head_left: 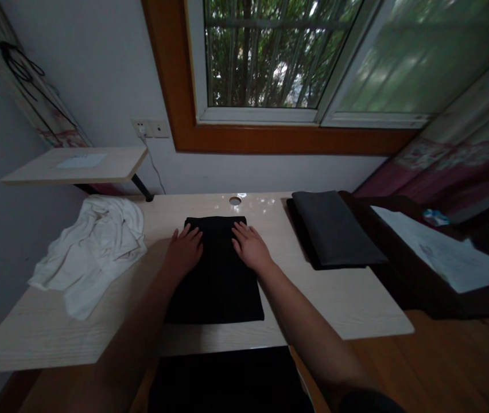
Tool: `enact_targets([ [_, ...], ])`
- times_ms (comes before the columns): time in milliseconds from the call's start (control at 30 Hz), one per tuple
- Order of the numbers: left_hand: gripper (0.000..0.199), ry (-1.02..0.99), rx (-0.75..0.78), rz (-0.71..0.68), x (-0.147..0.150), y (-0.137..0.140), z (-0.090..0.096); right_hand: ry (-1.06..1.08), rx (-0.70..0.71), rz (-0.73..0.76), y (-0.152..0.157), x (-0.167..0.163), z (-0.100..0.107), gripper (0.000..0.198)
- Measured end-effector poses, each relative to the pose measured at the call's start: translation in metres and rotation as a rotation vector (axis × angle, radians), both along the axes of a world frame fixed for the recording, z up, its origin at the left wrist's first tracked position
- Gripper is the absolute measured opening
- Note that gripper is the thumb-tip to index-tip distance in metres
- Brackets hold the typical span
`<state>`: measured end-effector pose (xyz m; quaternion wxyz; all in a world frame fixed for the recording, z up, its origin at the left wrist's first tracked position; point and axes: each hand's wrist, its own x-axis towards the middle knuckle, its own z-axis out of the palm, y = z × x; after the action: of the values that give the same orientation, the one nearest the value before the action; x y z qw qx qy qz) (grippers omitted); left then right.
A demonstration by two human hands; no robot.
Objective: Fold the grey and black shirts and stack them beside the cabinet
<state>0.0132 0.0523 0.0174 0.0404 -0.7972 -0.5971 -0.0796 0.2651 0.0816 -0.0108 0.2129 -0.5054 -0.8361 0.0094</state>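
Observation:
A black folded cloth (pixel 218 275), roughly rectangular, lies flat on the pale wooden table (pixel 343 304) in front of me. My left hand (pixel 187 248) rests on its upper left edge, fingers stretched out and slightly apart. On the upper right edge lies my right hand (pixel 249 245), palm down with its fingers extended. Neither hand grips the cloth; both only touch its top. Whether the cloth is a garment cannot be made out.
A crumpled white cloth (pixel 107 241) lies at the left, below a small raised shelf (pixel 115 163). Dark grey and black flat folded pieces (pixel 334 226) are stacked at the right. Beyond them, white sheets (pixel 446 252) lie on a dark surface. A round hole (pixel 235 201) pierces the tabletop.

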Motion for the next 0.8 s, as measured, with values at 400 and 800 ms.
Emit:
enact_targets([
  [400, 0.064, 0.033, -0.013, -0.084, 0.038, 0.027, -0.021, -0.053, 0.030, 0.020, 0.001, 0.000, 0.000, 0.042],
  [800, 0.062, 0.019, -0.016, 0.210, -0.017, 0.026, -0.025, -0.004, -0.011, -0.128, -0.001, 0.004, 0.004, 0.043],
])
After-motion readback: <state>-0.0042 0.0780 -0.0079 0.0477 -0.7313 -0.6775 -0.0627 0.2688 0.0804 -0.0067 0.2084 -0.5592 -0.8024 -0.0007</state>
